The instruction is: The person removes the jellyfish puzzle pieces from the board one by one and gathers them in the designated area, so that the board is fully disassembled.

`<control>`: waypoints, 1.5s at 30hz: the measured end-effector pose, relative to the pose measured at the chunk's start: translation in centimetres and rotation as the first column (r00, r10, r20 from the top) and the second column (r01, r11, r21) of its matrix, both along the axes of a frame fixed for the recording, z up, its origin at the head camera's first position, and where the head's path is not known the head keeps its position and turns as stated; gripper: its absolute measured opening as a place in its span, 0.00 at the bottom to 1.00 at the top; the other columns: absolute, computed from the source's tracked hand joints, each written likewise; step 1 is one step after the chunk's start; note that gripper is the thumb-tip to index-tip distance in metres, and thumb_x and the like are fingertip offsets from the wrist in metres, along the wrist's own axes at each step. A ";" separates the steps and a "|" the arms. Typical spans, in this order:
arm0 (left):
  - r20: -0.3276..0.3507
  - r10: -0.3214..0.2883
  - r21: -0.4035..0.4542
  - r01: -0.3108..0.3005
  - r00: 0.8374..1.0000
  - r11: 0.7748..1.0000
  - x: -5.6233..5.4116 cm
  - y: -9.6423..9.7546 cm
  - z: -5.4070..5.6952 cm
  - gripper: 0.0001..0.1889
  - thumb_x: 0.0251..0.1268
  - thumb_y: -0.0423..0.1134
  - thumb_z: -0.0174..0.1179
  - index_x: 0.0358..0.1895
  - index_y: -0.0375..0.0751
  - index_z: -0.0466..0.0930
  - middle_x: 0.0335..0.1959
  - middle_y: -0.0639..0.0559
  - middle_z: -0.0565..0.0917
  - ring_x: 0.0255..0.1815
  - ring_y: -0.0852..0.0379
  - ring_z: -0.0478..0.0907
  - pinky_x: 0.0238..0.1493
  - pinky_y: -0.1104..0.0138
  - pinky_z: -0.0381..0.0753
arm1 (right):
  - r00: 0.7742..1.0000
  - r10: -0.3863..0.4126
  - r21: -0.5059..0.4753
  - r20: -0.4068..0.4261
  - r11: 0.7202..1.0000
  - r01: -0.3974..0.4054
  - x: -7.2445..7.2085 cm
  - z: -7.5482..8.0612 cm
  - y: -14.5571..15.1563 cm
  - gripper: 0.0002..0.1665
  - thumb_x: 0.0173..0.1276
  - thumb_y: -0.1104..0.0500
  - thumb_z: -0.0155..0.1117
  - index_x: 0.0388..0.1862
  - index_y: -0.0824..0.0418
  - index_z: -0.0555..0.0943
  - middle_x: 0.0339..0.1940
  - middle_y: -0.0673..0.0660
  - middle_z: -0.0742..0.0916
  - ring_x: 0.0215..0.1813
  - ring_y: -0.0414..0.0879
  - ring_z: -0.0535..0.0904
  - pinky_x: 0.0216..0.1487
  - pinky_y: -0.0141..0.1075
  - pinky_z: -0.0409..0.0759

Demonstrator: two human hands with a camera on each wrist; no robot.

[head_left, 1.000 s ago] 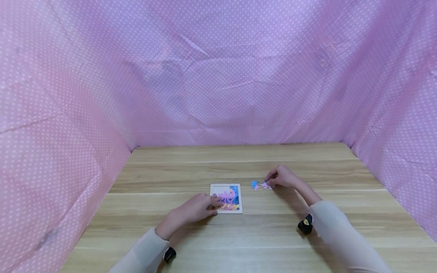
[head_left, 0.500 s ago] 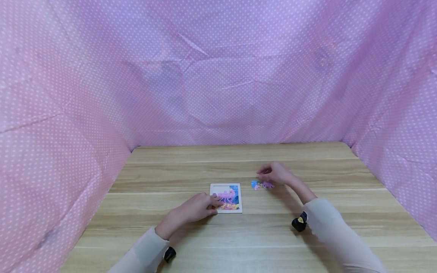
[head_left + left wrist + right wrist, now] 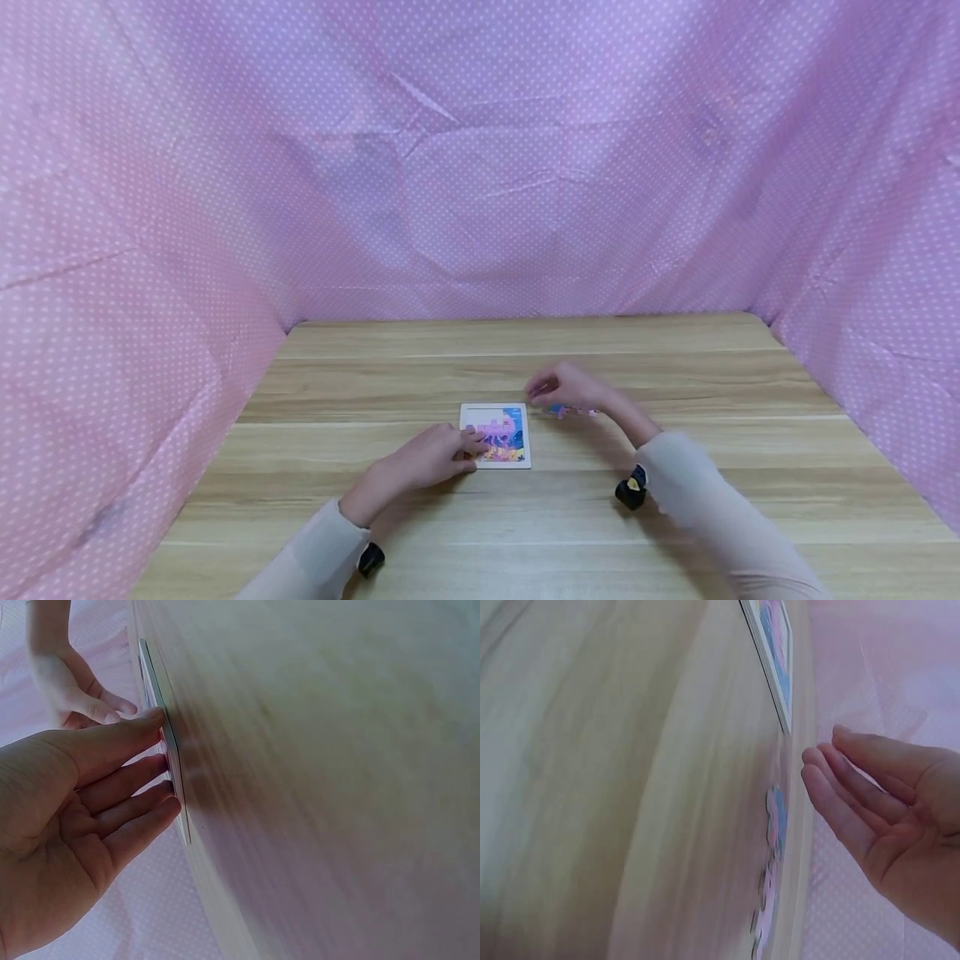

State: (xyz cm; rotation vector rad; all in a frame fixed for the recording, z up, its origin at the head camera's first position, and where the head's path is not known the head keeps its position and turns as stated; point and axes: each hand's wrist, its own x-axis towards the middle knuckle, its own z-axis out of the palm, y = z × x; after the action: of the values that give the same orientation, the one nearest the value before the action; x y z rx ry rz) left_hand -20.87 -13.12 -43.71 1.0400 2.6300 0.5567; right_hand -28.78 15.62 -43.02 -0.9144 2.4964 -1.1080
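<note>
1. Puzzle tray (image 3: 528, 442) first: lying flat on the table (image 3: 480, 533), showing a bright sea picture in the filled part and a bare patch (image 3: 485, 416) toward the far left.
2. With the left hand (image 3: 431, 457), resting loosely stretched fingers on the tray's near-left part, not clenching. Probably steadying it, by the look of things.
3. With the right hand (image 3: 573, 390), hovering just off the tray's far right corner, bending the fingers and bringing the tips close together. Honestly not managing to tell between pinching a thin piece and pinching nothing; seeing no piece there from any angle.
4. Loose pieces (image 3: 769, 889): lying on the table just right of the tray, getting partly blocked by the right hand in the head view.
5. For doing this well, imo: pressing lightly with the left, bearing on the rim rather than shoving the seated pieces sideways.
6. If carrying a piece: coming in from above, lining up colours and knobs before pushing, and avoiding dragging fingertips across the finished bit.
</note>
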 end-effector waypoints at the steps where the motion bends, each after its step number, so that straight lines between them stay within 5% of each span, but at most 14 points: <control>1: 0.000 -0.001 -0.001 0.001 1.000 1.000 0.0 0.0 0.0 0.17 0.69 0.37 0.65 0.60 0.44 0.83 0.64 0.49 0.78 0.69 0.50 0.72 0.68 0.56 0.70 | 1.000 0.016 -0.008 0.014 1.000 -0.016 0.1 0.0 -0.3 0.12 0.69 0.68 0.66 0.49 0.74 0.84 0.46 0.64 0.89 0.49 0.53 0.86 0.52 0.37 0.84; 14: -0.003 -0.003 -0.013 0.003 1.000 1.000 -0.1 0.2 -0.2 0.17 0.69 0.38 0.65 0.60 0.44 0.83 0.63 0.50 0.79 0.68 0.52 0.72 0.67 0.56 0.71 | 0.992 0.120 0.043 0.042 0.992 -0.122 0.0 -0.2 -3.1 0.14 0.65 0.71 0.67 0.50 0.74 0.84 0.46 0.63 0.89 0.47 0.48 0.86 0.51 0.34 0.83; 20: -0.015 -0.006 -0.003 0.006 1.000 1.000 -0.3 0.3 -0.3 0.16 0.69 0.37 0.65 0.59 0.45 0.84 0.62 0.50 0.79 0.68 0.53 0.73 0.66 0.57 0.73 | 0.990 0.144 -0.003 0.001 0.990 -0.144 0.0 -0.2 -3.4 0.11 0.65 0.71 0.67 0.46 0.73 0.85 0.38 0.57 0.90 0.40 0.41 0.84 0.44 0.32 0.84; 33: -0.013 0.000 0.005 0.000 1.000 1.000 -0.2 0.3 -0.3 0.16 0.69 0.37 0.66 0.58 0.44 0.84 0.61 0.50 0.80 0.68 0.52 0.73 0.66 0.57 0.74 | 0.997 -0.014 0.074 -0.070 0.997 0.019 -0.1 -1.8 -5.3 0.03 0.62 0.65 0.74 0.31 0.64 0.87 0.24 0.48 0.85 0.27 0.34 0.75 0.31 0.27 0.76; 45: -0.023 -0.015 0.003 0.015 1.000 1.000 0.0 0.1 -0.1 0.15 0.68 0.36 0.66 0.57 0.41 0.85 0.60 0.49 0.82 0.66 0.52 0.75 0.65 0.58 0.75 | 0.985 -0.115 0.179 -0.131 0.974 0.137 0.3 -1.7 -6.5 0.07 0.62 0.64 0.74 0.27 0.61 0.83 0.23 0.47 0.82 0.29 0.37 0.74 0.34 0.29 0.75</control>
State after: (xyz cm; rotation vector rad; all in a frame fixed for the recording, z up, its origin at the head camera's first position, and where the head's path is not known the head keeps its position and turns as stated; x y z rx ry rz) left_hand -20.85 -13.02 -43.85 1.0720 2.6398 0.5493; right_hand -28.51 9.08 -44.75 -0.8005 2.7345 -0.8558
